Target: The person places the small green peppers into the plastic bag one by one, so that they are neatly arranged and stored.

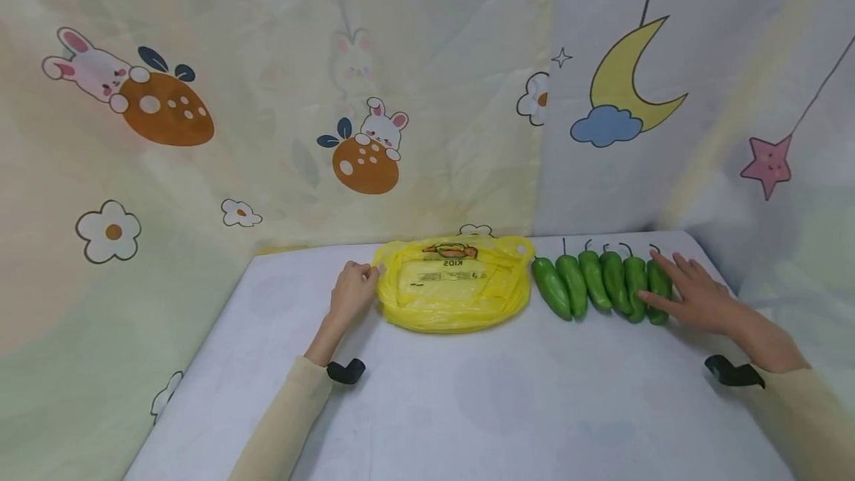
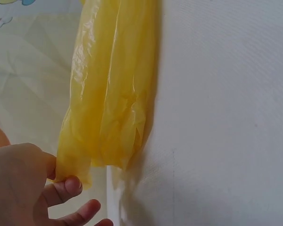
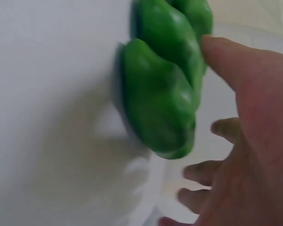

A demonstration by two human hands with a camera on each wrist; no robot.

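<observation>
A yellow plastic bag (image 1: pixel 454 295) with a printed "KIDS" label lies flat on the table. My left hand (image 1: pixel 352 292) pinches its left top corner between thumb and index finger; the left wrist view shows the bag's edge (image 2: pixel 108 94) caught there. Right of the bag, several green peppers (image 1: pixel 591 280) lie side by side in a row, stems toward the back. Over the rightmost pepper (image 1: pixel 659 289) hovers my right hand (image 1: pixel 701 299), fingers spread and nothing held. In the right wrist view the thumb is close to the peppers (image 3: pixel 158 103); whether it touches cannot be told.
A white-covered table (image 1: pixel 494 399) carries the bag and peppers near its back edge. Behind it hangs a curtain (image 1: pixel 267 95) printed with rabbits, flowers and a moon. Each wrist wears a black strap.
</observation>
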